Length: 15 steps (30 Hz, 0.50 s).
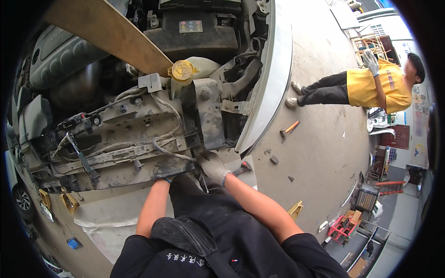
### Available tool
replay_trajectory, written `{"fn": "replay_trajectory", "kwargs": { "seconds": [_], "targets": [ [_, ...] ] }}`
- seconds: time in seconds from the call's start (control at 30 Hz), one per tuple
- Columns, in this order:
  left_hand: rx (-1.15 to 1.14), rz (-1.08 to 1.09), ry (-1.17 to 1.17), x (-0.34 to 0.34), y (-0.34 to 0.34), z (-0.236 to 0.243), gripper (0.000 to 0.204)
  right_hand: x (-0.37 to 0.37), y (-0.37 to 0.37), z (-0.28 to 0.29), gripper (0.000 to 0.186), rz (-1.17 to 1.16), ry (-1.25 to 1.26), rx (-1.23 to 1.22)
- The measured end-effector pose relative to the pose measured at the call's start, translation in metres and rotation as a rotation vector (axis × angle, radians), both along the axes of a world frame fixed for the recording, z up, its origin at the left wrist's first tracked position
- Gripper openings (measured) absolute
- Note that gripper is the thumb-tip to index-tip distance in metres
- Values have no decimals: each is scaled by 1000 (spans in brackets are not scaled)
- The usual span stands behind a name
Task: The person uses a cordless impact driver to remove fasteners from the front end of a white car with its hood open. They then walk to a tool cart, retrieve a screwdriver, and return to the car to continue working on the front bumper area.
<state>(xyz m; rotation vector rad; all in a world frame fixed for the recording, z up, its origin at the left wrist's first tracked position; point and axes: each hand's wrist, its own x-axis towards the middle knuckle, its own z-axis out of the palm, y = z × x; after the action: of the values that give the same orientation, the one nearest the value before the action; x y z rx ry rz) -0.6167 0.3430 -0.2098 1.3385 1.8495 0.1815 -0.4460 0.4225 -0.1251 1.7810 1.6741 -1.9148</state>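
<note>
My right hand (213,168), in a whitish work glove, is at the lower right end of the car's dusty front crossmember (139,169). Its fingers are blurred and partly hidden, so what they hold cannot be made out. Beside it a grey cable (174,154) runs along the crossmember, and a thin metal rod (204,183) shows below. My left forearm (155,204) reaches under the crossmember's edge; beyond a blue cuff, that hand is hidden. A hand tool with a green handle (82,157) rests on the crossmember's left part.
A brown board (116,34) slants over the engine bay, near a yellow reservoir cap (182,70). A hammer (289,129) and a red-and-black tool (242,167) lie at right. A person in a yellow shirt (378,85) stands beyond the white fender (273,83).
</note>
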Motion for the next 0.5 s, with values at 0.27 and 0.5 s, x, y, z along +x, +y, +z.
{"fn": "replay_trajectory", "kwargs": {
  "seconds": [0.27, 0.5],
  "targets": [
    [213, -37, 101, 2, -6, -24, 58, 0, 1, 6, 34, -8, -21, 21],
    [186, -46, 54, 0, -5, -15, 60, 5, -6, -17, 34, 13, -19, 123]
  ]
}}
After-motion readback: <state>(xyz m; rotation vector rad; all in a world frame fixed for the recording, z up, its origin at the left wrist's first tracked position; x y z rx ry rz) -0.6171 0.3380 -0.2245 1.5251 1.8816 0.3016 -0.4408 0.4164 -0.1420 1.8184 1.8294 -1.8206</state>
